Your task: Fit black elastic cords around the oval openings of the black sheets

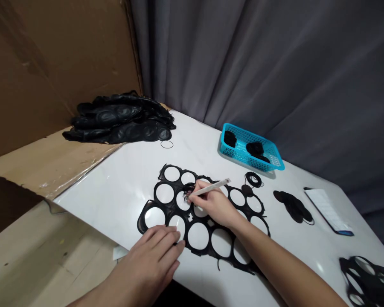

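Observation:
A black sheet (192, 216) with rows of round cut-out holes lies flat on the white table, whose surface shows through the holes. My left hand (155, 258) rests on its near left edge, fingers stretched out and holding nothing. Over the upper middle of the sheet, my right hand (213, 202) is closed around a slim, pale, flat tool (213, 186) with a small dark mark near its upper end. Its kind is unclear, and the working tip is hidden by my fingers. Thin dark material (188, 187) bunches at the fingertips; whether they also pinch it I cannot tell.
A black heap (121, 119) lies at the back left, near cardboard (60, 64). A blue basket (248, 160) holds black pieces. To the right are a black coil (254, 179), black discs (294, 207), a phone-like item with paper (328, 211) and another holed sheet (368, 281).

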Demonstrator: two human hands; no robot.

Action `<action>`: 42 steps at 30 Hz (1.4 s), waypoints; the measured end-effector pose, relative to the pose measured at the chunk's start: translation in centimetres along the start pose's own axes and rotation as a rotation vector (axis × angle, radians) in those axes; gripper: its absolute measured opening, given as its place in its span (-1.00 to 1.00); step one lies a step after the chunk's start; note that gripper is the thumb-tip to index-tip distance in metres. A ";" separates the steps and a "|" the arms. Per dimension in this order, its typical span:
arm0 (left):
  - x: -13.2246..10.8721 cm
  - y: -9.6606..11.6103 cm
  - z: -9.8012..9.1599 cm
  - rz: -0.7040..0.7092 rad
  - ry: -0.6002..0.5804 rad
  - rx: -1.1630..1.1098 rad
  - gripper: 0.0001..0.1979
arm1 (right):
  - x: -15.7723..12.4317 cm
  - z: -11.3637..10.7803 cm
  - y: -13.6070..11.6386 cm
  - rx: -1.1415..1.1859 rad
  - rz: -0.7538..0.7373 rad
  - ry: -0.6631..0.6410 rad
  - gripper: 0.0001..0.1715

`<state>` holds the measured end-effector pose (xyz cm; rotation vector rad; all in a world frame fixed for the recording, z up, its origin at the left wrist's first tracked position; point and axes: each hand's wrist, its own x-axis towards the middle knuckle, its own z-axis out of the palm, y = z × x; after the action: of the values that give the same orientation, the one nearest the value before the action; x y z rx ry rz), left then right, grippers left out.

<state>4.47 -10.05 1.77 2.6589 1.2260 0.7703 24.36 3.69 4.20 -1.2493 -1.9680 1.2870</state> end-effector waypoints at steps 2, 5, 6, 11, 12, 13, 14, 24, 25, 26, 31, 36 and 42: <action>0.4 -0.2 -0.9 -0.047 -0.020 -0.100 -0.77 | 0.6 -0.7 0.0 -0.043 -0.010 0.083 -0.82; 2.0 -1.8 -1.8 -0.154 0.002 -0.211 -0.73 | 1.3 -1.6 -0.3 -0.022 -0.012 0.120 -0.83; 2.8 -2.6 -2.0 -0.209 0.012 -0.251 -0.68 | 1.4 -1.6 -0.5 0.029 -0.010 0.095 -0.83; 8.3 -6.8 -2.4 -0.301 -0.033 -0.590 -0.35 | 0.6 -0.6 -2.2 0.385 0.030 -0.066 -0.74; 9.4 -7.4 -2.6 -0.281 -0.075 -0.679 -0.33 | 0.3 -0.4 -2.5 0.408 0.032 -0.076 -0.71; 10.3 -7.9 -2.7 -0.250 -0.134 -0.769 -0.30 | 0.1 -0.3 -2.8 0.413 0.031 -0.075 -0.69; 11.1 -8.3 -3.0 -0.214 -0.207 -0.858 -0.28 | -0.2 -0.3 -3.0 0.413 0.032 -0.071 -0.68; 13.1 -10.3 -1.4 -0.274 -0.187 -0.922 -0.41 | -1.4 -2.0 -2.0 0.757 0.186 -0.341 -0.49; 12.9 -10.3 -1.2 -0.287 -0.155 -0.855 -0.44 | -1.3 -1.8 -1.7 0.791 0.196 -0.350 -0.48; 12.6 -10.2 -1.0 -0.303 -0.131 -0.800 -0.47 | -1.1 -1.4 -1.3 0.806 0.199 -0.324 -0.48; 7.8 -7.3 -0.9 -0.318 0.004 -0.383 -0.69 | -1.0 1.2 0.2 0.569 0.133 0.027 -0.61; 1.6 -4.2 0.6 -0.065 0.014 0.101 -0.62 | -2.1 2.6 0.6 0.160 0.020 0.019 -0.77; 0.3 -4.3 1.1 -0.031 -0.011 0.190 -0.56 | -2.4 3.0 0.4 0.045 0.008 0.044 -0.80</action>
<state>2.31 -6.85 -0.35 2.7795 1.3992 0.6645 23.39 0.27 2.68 -1.2545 -1.8953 1.2900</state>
